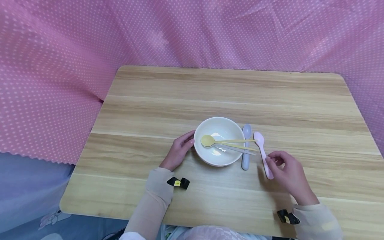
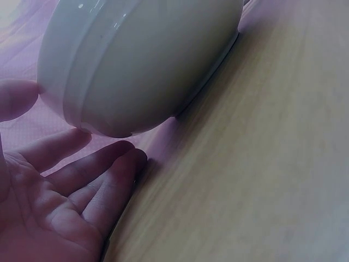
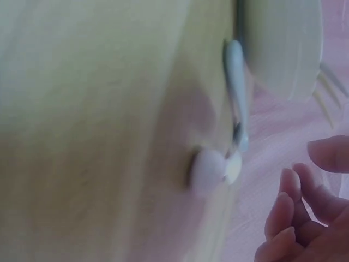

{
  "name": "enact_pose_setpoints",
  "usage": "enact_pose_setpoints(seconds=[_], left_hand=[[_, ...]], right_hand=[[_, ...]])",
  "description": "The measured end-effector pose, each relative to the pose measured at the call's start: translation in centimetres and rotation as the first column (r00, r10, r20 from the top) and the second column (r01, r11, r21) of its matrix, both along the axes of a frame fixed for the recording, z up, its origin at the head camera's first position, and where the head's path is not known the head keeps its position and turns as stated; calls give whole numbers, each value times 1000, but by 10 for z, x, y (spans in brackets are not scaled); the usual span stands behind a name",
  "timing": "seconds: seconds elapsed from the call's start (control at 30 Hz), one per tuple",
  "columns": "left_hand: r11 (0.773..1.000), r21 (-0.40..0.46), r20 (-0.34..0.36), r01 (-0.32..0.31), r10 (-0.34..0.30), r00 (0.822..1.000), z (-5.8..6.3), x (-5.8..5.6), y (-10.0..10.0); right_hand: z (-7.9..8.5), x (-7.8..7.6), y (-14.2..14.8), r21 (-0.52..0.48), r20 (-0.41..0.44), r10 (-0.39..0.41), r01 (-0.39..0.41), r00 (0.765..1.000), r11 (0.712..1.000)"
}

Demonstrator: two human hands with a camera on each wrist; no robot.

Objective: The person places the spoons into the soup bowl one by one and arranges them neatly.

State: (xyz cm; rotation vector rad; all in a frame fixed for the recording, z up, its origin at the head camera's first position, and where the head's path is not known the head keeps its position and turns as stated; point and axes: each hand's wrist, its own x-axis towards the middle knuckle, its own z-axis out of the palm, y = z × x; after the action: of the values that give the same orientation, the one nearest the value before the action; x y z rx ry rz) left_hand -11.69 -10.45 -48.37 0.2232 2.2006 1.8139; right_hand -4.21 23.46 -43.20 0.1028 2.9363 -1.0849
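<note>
A white bowl [image 1: 219, 160] stands on the table, with yellow spoons [image 1: 207, 141] in it. Their thin handles and a paler one jut over the right rim. My left hand [image 1: 178, 151] is at the bowl's left side; in the left wrist view its thumb and forefinger touch the bowl [image 2: 142, 60] and the other fingers are extended below. To the right of the bowl lies a grey-blue spoon [image 1: 245, 161], then a pink spoon [image 1: 261, 146]. My right hand [image 1: 288, 175] hovers by the pink spoon's handle, fingers loosely bent, apart from the spoon [image 3: 208, 172] in the right wrist view.
The wooden table [image 1: 150, 100] has rounded corners. A pink dotted cloth [image 1: 192, 33] hangs behind it and along the sides. Both forearms reach in over the front edge, with a black strap piece [image 1: 180, 183] near the left wrist.
</note>
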Motion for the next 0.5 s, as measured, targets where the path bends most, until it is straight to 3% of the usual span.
enact_pose_setpoints(seconds=[0.27, 0.5], left_hand=[[1000, 2, 1, -1, 1, 1000, -1, 0, 0], [1000, -2, 7, -1, 1, 1000, -1, -1, 0]], right_hand=[[-5, 4, 6, 20, 159, 9, -12, 987, 1000], [-10, 7, 7, 61, 222, 20, -34, 975, 998]])
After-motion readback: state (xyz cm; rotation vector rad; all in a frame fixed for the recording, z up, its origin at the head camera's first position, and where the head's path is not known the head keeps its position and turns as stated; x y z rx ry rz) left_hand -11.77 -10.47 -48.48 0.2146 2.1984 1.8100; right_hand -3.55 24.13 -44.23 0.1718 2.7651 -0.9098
